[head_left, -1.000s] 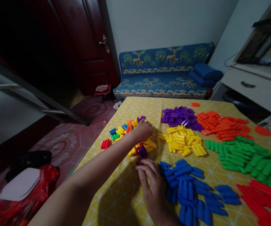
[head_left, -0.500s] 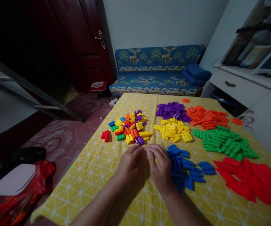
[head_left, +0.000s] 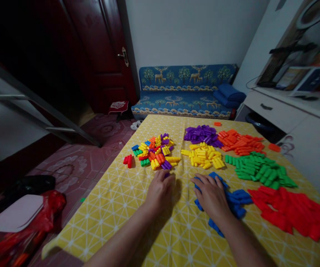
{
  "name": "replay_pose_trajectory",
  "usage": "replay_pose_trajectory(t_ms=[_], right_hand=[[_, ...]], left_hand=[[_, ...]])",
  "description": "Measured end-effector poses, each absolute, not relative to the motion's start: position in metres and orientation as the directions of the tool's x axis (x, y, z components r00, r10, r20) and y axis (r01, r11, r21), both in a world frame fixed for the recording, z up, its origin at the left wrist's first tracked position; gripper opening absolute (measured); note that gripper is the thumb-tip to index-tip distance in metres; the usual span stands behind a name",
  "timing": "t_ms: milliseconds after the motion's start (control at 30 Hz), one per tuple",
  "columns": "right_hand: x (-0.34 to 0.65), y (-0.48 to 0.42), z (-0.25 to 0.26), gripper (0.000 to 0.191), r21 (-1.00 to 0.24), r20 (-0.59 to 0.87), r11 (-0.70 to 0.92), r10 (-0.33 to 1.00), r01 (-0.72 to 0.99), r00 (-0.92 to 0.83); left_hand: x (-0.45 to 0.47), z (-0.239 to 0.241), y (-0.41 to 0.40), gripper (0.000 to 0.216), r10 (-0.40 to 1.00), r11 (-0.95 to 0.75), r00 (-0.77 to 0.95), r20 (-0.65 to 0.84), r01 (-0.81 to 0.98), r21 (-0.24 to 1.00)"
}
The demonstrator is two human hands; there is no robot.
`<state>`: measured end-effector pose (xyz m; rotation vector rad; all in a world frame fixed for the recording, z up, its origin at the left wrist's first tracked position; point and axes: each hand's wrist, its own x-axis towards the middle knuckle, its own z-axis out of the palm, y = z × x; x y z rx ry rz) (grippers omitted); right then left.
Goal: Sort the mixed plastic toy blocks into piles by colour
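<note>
Nearest us, our right hand [head_left: 211, 194] lies flat, grip slack, on the blue pieces [head_left: 236, 198]; our left hand [head_left: 160, 189] rests knuckles-up, grip unreadable, on the yellow surface [head_left: 121, 207]. Beyond: the mixed pile [head_left: 156, 152].

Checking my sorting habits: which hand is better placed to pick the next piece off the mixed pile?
Probably the left hand: it lies just below the mixed pile. The right hand rests on the blue pile, farther away.
</note>
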<state>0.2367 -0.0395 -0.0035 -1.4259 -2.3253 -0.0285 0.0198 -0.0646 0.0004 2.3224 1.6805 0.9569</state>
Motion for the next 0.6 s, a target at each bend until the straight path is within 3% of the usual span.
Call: replay_pose_trajectory(t_ms=[167,333,433,600], right_hand=[[0.226,-0.041,0.009,0.019,-0.213,0.367,0.399,0.879,0.892,-0.305],[0.186,-0.018,0.021,0.035,-0.339,0.31,0.466,0.875,0.817,-0.371],[0.168,0.006,0.02,0.044,-0.383,0.251,0.469,0.882,0.796,-0.399],[0.152,0.034,0.015,0.04,-0.362,0.189,0.489,0.872,0.794,-0.451]], left_hand=[[0.033,0.009,-0.04,0.045,0.914,-0.237,0.092,0.394,0.912,0.335],[0.041,0.004,-0.025,0.032,0.922,-0.112,-0.016,0.386,0.946,0.305],[0.036,-0.003,-0.023,0.026,0.904,-0.136,-0.018,0.427,0.935,0.327],[0.027,-0.008,-0.021,0.023,0.864,-0.204,-0.015,0.503,0.903,0.377]])
